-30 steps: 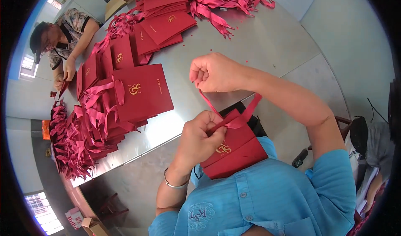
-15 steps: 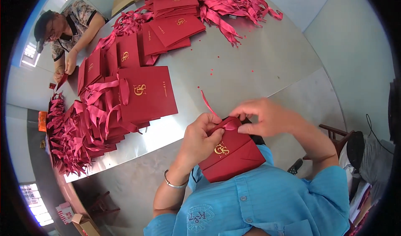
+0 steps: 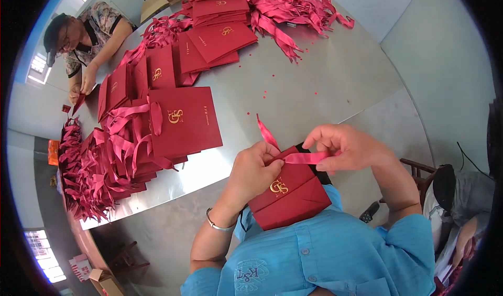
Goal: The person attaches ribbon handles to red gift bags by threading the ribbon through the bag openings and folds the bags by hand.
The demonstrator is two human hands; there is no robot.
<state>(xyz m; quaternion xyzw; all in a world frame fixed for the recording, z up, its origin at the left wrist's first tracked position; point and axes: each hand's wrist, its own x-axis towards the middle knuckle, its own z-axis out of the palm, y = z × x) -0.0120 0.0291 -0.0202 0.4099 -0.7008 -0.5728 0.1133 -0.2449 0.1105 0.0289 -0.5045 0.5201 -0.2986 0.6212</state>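
A dark red paper gift bag (image 3: 291, 191) with a gold emblem rests against my front, its top edge toward the table. My left hand (image 3: 257, 167) pinches that edge, thumb on the near face. From behind its fingers a pink ribbon end sticks up. The other stretch of pink ribbon (image 3: 306, 158) runs taut from my left thumb across the bag to my right hand (image 3: 343, 148). Thumb and fingers of the right hand are closed on the ribbon, to the right of the bag. Where the ribbon enters the bag is hidden by my left thumb.
Stacked red gift bags (image 3: 186, 120) and ribbon-handled bags (image 3: 115, 154) cover the left of the metal table (image 3: 335, 70). A heap of pink ribbons (image 3: 293, 7) lies at the far end, with small red dots scattered nearby. Across the table a co-worker (image 3: 91, 44) handles a red piece.
My right hand has moved a little right and drawn the ribbon out into a straight band. The left hand keeps its hold on the bag.
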